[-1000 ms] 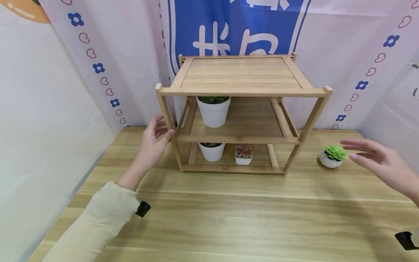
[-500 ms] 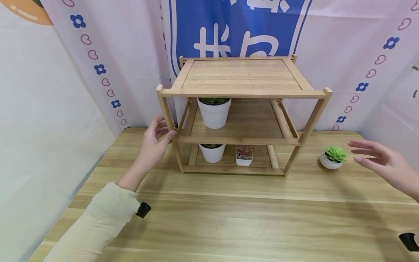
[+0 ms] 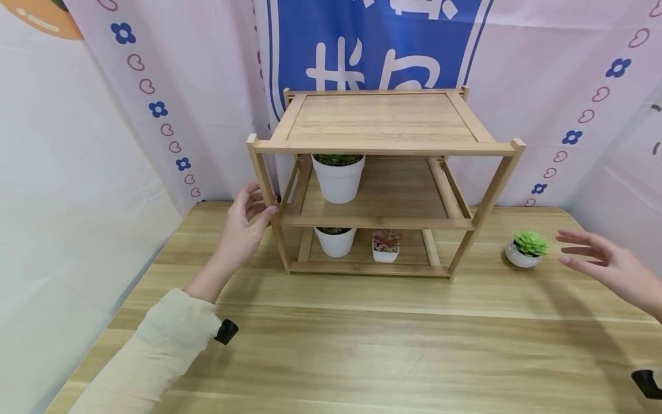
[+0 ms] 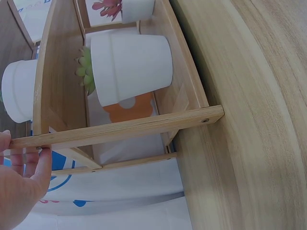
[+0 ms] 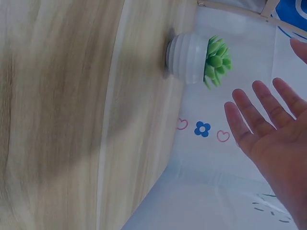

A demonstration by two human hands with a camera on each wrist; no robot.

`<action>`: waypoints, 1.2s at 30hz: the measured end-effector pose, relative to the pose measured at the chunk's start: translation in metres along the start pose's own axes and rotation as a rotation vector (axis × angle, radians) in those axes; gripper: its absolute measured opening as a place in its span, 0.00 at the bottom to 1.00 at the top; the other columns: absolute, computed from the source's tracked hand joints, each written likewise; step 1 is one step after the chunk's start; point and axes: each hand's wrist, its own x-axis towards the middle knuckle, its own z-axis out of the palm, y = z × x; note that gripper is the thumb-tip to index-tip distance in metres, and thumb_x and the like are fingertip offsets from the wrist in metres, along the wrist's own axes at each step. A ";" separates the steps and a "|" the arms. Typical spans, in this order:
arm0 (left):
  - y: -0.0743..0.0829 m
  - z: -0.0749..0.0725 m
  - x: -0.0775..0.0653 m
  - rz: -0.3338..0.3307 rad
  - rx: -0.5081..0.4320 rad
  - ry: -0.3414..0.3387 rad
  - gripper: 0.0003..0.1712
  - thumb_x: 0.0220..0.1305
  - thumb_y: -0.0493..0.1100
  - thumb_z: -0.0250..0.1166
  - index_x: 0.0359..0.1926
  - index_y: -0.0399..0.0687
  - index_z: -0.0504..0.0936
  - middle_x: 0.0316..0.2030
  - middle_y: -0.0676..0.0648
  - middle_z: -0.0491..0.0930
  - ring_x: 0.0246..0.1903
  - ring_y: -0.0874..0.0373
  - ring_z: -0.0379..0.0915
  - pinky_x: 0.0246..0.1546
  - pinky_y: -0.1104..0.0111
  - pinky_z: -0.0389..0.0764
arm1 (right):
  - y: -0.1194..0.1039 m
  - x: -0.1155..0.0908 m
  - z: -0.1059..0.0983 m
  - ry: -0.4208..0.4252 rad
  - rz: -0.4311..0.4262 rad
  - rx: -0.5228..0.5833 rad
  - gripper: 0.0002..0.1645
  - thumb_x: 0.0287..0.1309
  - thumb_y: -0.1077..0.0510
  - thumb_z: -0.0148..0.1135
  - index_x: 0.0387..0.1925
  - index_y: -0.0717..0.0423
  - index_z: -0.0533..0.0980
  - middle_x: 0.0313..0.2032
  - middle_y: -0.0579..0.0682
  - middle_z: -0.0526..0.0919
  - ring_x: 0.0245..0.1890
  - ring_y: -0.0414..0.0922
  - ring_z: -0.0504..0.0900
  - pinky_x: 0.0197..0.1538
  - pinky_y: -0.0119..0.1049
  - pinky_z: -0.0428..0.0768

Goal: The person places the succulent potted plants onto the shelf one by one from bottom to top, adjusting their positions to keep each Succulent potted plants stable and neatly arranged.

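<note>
My left hand (image 3: 243, 230) grips the front left post of a three-tier wooden shelf (image 3: 388, 118), thumb in front and fingers behind. The left wrist view shows thumb and fingers around that post (image 4: 120, 129). My right hand (image 3: 615, 264) hovers over the table's right side, palm showing in the right wrist view, fingers spread and holding nothing. Just left of it, apart from the fingers, a green succulent in a round white pot (image 3: 527, 247) stands upright on the table.
A large white potted plant (image 3: 338, 181) stands on the middle tier, its top hidden by the upper board. The bottom tier holds another white potted plant (image 3: 336, 242) and a red succulent in a small white pot (image 3: 385, 246). A printed curtain (image 3: 522, 75) hangs behind.
My right hand has drawn back a little to the right, away from the green succulent. The left hand keeps its place on the shelf post; the plants have not moved.
</note>
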 end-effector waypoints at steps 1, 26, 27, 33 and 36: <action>0.000 0.000 0.000 -0.001 -0.002 0.001 0.27 0.75 0.29 0.57 0.69 0.27 0.60 0.59 0.31 0.70 0.59 0.43 0.71 0.53 0.77 0.79 | 0.002 0.000 0.000 -0.003 0.005 -0.002 0.34 0.74 0.59 0.60 0.73 0.66 0.61 0.53 0.12 0.65 0.46 0.13 0.70 0.39 0.12 0.74; 0.001 0.000 0.000 -0.003 -0.010 0.006 0.27 0.75 0.29 0.57 0.69 0.27 0.60 0.60 0.29 0.70 0.59 0.43 0.71 0.53 0.77 0.80 | 0.016 0.012 0.008 -0.098 0.098 -0.061 0.50 0.71 0.54 0.64 0.78 0.70 0.45 0.67 0.78 0.60 0.45 0.12 0.59 0.37 0.12 0.71; 0.001 0.000 0.000 0.000 -0.010 0.006 0.27 0.75 0.29 0.57 0.69 0.27 0.60 0.60 0.29 0.70 0.59 0.43 0.71 0.53 0.77 0.79 | 0.017 0.012 0.007 -0.098 0.099 -0.061 0.51 0.72 0.54 0.64 0.78 0.70 0.45 0.67 0.78 0.60 0.45 0.12 0.59 0.37 0.12 0.71; 0.000 0.001 0.001 0.005 -0.010 0.004 0.27 0.74 0.28 0.57 0.69 0.27 0.60 0.59 0.31 0.70 0.58 0.43 0.71 0.53 0.77 0.79 | 0.021 0.015 0.007 -0.120 0.105 -0.061 0.51 0.72 0.54 0.64 0.78 0.72 0.44 0.67 0.80 0.60 0.51 0.26 0.70 0.37 0.13 0.72; -0.001 0.001 0.001 0.007 -0.012 0.008 0.26 0.74 0.28 0.57 0.69 0.27 0.60 0.58 0.31 0.71 0.58 0.43 0.72 0.53 0.77 0.79 | 0.022 0.019 0.007 -0.144 0.120 -0.069 0.52 0.72 0.53 0.63 0.78 0.71 0.42 0.68 0.80 0.59 0.58 0.58 0.74 0.37 0.14 0.71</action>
